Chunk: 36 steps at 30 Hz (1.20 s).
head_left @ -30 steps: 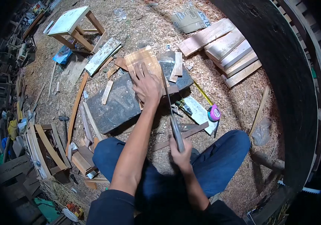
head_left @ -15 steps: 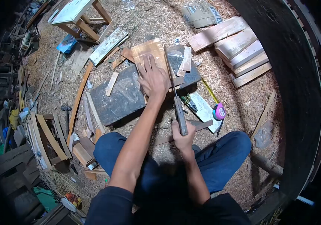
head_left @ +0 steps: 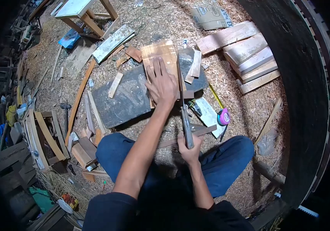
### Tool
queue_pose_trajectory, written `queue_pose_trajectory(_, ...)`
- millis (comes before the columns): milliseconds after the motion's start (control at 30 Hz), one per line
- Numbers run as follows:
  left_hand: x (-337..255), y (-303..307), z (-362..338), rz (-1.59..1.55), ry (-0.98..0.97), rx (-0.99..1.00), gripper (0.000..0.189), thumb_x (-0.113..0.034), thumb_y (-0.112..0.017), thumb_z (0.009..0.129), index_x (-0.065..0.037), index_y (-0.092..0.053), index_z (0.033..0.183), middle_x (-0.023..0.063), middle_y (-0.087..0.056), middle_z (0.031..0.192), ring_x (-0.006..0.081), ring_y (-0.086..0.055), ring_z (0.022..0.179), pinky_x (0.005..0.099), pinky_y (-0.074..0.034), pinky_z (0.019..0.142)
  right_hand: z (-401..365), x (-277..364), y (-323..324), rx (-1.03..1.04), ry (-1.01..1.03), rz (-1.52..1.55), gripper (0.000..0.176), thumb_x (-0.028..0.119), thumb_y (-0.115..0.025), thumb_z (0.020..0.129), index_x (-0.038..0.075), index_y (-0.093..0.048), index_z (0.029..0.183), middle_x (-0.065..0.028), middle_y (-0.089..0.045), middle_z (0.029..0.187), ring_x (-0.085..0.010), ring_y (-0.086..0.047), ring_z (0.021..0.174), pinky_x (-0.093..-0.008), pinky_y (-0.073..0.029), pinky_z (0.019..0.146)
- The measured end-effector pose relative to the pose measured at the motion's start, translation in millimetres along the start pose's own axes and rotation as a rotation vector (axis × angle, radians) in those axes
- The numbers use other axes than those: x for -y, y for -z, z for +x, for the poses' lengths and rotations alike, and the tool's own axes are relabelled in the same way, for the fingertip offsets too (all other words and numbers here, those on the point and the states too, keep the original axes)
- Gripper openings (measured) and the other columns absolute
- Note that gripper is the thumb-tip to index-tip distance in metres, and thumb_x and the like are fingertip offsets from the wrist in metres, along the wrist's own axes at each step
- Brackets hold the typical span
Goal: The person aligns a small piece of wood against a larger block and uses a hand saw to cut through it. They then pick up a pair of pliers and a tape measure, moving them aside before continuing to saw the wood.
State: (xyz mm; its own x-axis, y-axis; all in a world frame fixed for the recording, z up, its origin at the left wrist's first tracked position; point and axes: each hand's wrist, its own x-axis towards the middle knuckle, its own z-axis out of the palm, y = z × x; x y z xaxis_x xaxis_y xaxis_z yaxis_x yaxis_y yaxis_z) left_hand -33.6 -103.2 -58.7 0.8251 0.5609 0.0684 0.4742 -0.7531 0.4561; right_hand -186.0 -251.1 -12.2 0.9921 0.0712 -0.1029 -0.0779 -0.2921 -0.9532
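My left hand (head_left: pixel 162 87) lies flat with fingers spread on a light-brown wooden board (head_left: pixel 156 50), pressing it against a dark block (head_left: pixel 126 102). In my right hand (head_left: pixel 190 149) is the handle of a handsaw (head_left: pixel 187 125), closed in my fingers. Its narrow blade, seen edge-on, runs forward along the board's right side. How deep the blade sits in the wood cannot be seen. Thin wood offcuts (head_left: pixel 194 64) rest on the block to the right of the blade, and another offcut (head_left: pixel 115 85) lies to the left of my left hand.
A pink tape measure (head_left: pixel 223 116) with its yellow tape out and pliers (head_left: pixel 194 107) lie by a pale plank (head_left: pixel 207 111). Stacked boards (head_left: pixel 250 54) are at upper right, a small table (head_left: pixel 78 9) at upper left. A hammer (head_left: pixel 65 106) lies left on the shavings.
My right hand has drawn the handsaw back a little toward my body. My left hand stays on the board, while the whole view has shifted slightly.
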Motion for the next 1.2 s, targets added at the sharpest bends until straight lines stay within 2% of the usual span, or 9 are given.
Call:
queue_pose_trajectory(100, 2, 3, 10, -0.001, 0.031, 0.042, 0.065, -0.023, -0.045, 0.089, -0.009, -0.031, 0.151, 0.0070, -0.025, 0.158, 0.0379, -0.016, 0.145, 0.0676, -0.026, 0.104, 11, 8, -7, 0.009, -0.131, 0.062, 0.035, 0.005, -0.067, 0.086, 0.005, -0.044, 0.059, -0.0005, -0.039, 0.050, -0.0089, -0.037, 0.045, -0.0300, -0.030, 0.045)
queue_pose_trajectory(200, -3, 3, 18, 0.023, 0.071, 0.079, 0.065, -0.023, -0.045, 0.089, -0.010, -0.031, 0.151, 0.0064, -0.025, 0.158, 0.0374, -0.019, 0.144, 0.0657, -0.027, 0.104, 13, -4, -18, -0.039, -0.006, 0.016, 0.035, 0.006, -0.066, 0.087, 0.005, -0.044, 0.059, 0.0005, -0.040, 0.050, -0.0088, -0.036, 0.045, -0.0294, -0.030, 0.045)
queue_pose_trajectory(400, 3, -3, 15, 0.032, 0.027, -0.001, 0.064, -0.023, -0.046, 0.088, -0.010, -0.033, 0.150, 0.0080, -0.029, 0.156, 0.0369, -0.021, 0.143, 0.0611, -0.029, 0.105, 19, 0, -4, -0.029, -0.128, 0.124, 0.032, 0.012, -0.067, 0.088, 0.002, -0.049, 0.062, -0.0010, -0.041, 0.051, -0.0082, -0.037, 0.049, -0.0308, -0.031, 0.046)
queue_pose_trajectory(467, 12, -12, 14, 0.076, -0.054, -0.070, 0.064, -0.023, -0.047, 0.088, -0.010, -0.034, 0.149, 0.0085, -0.031, 0.155, 0.0372, -0.021, 0.142, 0.0590, -0.027, 0.107, 18, -3, -4, -0.027, -0.115, 0.060, 0.033, 0.012, -0.067, 0.087, 0.001, -0.049, 0.062, -0.0012, -0.041, 0.052, -0.0084, -0.037, 0.049, -0.0311, -0.030, 0.046)
queue_pose_trajectory(533, 14, 1, 8, 0.096, -0.146, -0.246, 0.053, -0.019, -0.050, 0.089, -0.007, -0.047, 0.140, 0.0112, -0.042, 0.146, 0.0374, -0.033, 0.134, 0.0541, -0.029, 0.106, 18, 0, -5, -0.040, -0.045, 0.038, 0.032, 0.011, -0.066, 0.087, 0.001, -0.049, 0.062, -0.0012, -0.041, 0.051, -0.0087, -0.038, 0.049, -0.0315, -0.030, 0.046)
queue_pose_trajectory(600, 17, 28, -3, -0.178, -0.349, -0.062, 0.036, -0.016, -0.056, 0.089, -0.004, -0.060, 0.123, 0.0141, -0.055, 0.125, 0.0364, -0.048, 0.117, 0.0478, -0.038, 0.099, 18, 1, -4, -0.059, -0.030, 0.035, 0.031, 0.011, -0.066, 0.086, 0.001, -0.049, 0.062, -0.0015, -0.041, 0.051, -0.0090, -0.038, 0.049, -0.0318, -0.031, 0.046)
queue_pose_trajectory(700, 28, 50, -26, -0.372, -0.455, 0.149, 0.025, -0.014, -0.064, 0.086, -0.001, -0.066, 0.108, 0.0151, -0.060, 0.106, 0.0356, -0.054, 0.100, 0.0424, -0.043, 0.091, 18, 11, -4, -0.060, -0.025, 0.035, 0.030, 0.011, -0.066, 0.085, 0.001, -0.049, 0.063, -0.0020, -0.041, 0.051, -0.0093, -0.038, 0.049, -0.0325, -0.032, 0.046)
queue_pose_trajectory(1133, 53, 46, -30, -0.467, -0.651, 0.151, 0.030, -0.020, -0.072, 0.081, -0.002, -0.067, 0.105, 0.0127, -0.061, 0.105, 0.0320, -0.053, 0.098, 0.0400, -0.043, 0.089, 2, -6, -13, -0.079, 0.040, -0.006, 0.024, 0.010, -0.067, 0.084, 0.000, -0.054, 0.066, -0.0070, -0.046, 0.053, -0.0152, -0.042, 0.048, -0.0347, -0.035, 0.048)
queue_pose_trajectory(1200, 53, 48, -28, -0.460, -0.618, 0.180, 0.030, -0.021, -0.072, 0.081, -0.003, -0.067, 0.105, 0.0127, -0.061, 0.105, 0.0323, -0.053, 0.097, 0.0399, -0.043, 0.088, 4, -4, -13, -0.066, -0.051, 0.010, 0.028, 0.010, -0.066, 0.085, 0.000, -0.051, 0.064, -0.0040, -0.044, 0.052, -0.0107, -0.040, 0.049, -0.0333, -0.033, 0.047)
